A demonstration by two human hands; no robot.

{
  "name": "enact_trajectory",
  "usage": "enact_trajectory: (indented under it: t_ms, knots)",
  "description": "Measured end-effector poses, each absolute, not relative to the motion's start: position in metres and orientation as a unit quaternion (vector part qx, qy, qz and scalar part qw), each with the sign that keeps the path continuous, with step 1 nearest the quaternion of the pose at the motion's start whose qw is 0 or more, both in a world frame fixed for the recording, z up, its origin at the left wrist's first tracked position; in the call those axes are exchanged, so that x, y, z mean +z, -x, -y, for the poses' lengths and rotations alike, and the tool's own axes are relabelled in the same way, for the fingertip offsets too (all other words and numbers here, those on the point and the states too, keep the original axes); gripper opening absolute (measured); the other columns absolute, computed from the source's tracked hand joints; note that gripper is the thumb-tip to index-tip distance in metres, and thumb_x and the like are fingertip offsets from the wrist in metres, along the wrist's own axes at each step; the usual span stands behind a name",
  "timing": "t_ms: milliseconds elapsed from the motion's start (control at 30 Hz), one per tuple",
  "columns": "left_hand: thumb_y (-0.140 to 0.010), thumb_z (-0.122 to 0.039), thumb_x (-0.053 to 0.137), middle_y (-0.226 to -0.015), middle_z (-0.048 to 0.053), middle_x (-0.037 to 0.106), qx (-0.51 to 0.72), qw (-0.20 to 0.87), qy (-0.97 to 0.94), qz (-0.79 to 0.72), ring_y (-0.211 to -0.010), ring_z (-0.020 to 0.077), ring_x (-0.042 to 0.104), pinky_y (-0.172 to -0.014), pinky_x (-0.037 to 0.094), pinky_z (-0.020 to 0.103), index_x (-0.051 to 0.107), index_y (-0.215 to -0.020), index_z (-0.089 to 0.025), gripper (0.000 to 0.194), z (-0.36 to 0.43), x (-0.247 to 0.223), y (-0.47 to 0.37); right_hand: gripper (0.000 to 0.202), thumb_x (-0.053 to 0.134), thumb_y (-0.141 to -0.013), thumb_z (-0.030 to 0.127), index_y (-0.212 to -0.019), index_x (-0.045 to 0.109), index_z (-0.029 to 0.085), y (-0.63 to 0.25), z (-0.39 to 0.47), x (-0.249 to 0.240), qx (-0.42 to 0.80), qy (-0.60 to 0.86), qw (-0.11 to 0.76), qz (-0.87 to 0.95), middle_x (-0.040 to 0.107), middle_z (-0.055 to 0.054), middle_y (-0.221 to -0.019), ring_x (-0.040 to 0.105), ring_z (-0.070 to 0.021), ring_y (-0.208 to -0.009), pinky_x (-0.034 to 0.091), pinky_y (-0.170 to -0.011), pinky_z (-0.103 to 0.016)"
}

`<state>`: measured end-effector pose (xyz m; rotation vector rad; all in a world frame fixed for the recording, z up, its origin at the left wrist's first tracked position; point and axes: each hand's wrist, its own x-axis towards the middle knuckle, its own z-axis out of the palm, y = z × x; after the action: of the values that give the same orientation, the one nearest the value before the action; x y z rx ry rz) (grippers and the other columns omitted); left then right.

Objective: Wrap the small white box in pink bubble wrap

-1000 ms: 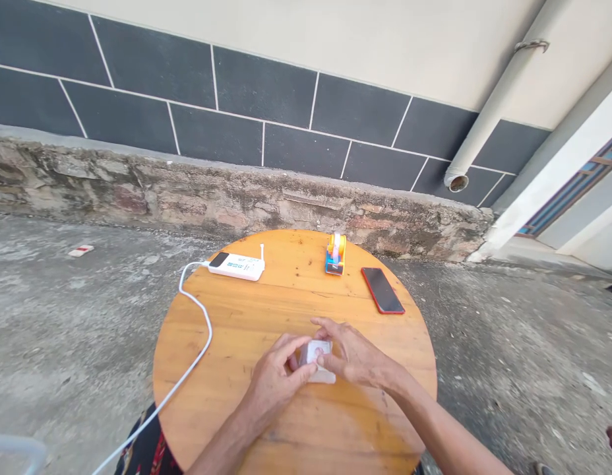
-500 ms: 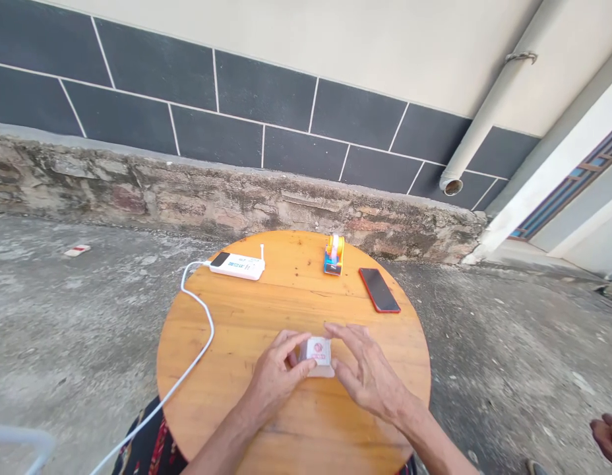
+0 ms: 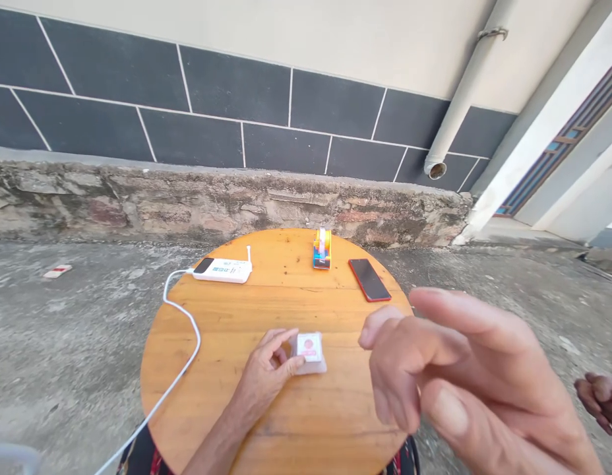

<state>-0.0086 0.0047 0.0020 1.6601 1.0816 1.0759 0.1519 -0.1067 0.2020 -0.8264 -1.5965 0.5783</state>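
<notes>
A small white box with red print on top stands on the round wooden table, with what looks like clear plastic around its base. My left hand grips it from the left, thumb at the near side and fingers at the far side. Raised close to the camera on the right is my right hand, its index finger stretched out and the other fingers bent. The thumb stays apart from the index finger, and nothing shows between them.
A white device with a white cable lies at the table's back left. At the back stands a yellow and blue tape dispenser, with a red-edged phone to its right. Another person's hand shows at the right edge.
My right hand has left the box and come up and rightward, close to the camera. My left hand stays on the box. The whole view has shifted slightly.
</notes>
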Motion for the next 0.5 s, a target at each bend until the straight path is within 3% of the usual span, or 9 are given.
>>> enact_trajectory:
  t_ms: [200,300,400,500]
  knots:
    - [-0.077,-0.032,0.061,-0.101,0.005,0.059,0.411,0.426,-0.663,-0.458,-0.068,0.0124,0.053,-0.065,0.047,0.026,0.062,-0.115,-0.02,0.04,-0.005,0.0,0.01,0.035,0.051,-0.092,0.033,-0.127,0.051,0.032,-0.162,0.096,0.181,0.259,0.365,0.568,0.69,0.053,0.0,-0.065,0.054,-0.0156,-0.058,0.052,-0.07,-0.032]
    - [-0.08,-0.032,0.057,-0.097,0.005,0.058,0.41,0.435,-0.654,-0.464,-0.07,0.0138,0.053,-0.065,0.047,0.027,0.06,-0.115,-0.018,0.038,-0.006,-0.001,0.012,0.032,0.052,-0.092,0.029,-0.124,0.053,0.031,-0.184,0.077,0.147,0.278,0.433,0.449,0.73,0.06,-0.001,-0.08,0.059,-0.016,-0.072,0.052,-0.07,-0.031]
    - [-0.08,-0.031,0.055,-0.089,0.004,0.058,0.411,0.452,-0.641,-0.465,-0.068,0.0143,0.054,-0.064,0.046,0.027,0.058,-0.117,-0.016,0.04,-0.005,-0.001,0.013,0.034,0.055,-0.088,0.033,-0.122,0.053,0.027,-0.205,0.056,0.098,0.258,0.539,0.345,0.724,0.064,-0.005,-0.099,0.06,-0.0204,-0.092,0.05,-0.084,-0.038]
    - [-0.077,-0.029,0.057,-0.086,0.003,0.057,0.411,0.452,-0.637,-0.469,-0.067,0.0141,0.053,-0.063,0.046,0.027,0.057,-0.118,-0.016,0.043,-0.005,0.002,0.014,0.054,0.063,-0.081,0.034,-0.132,0.045,0.024,-0.219,0.04,0.054,0.244,0.551,0.282,0.747,0.052,-0.01,-0.13,0.052,-0.0257,-0.117,0.045,-0.096,-0.044]
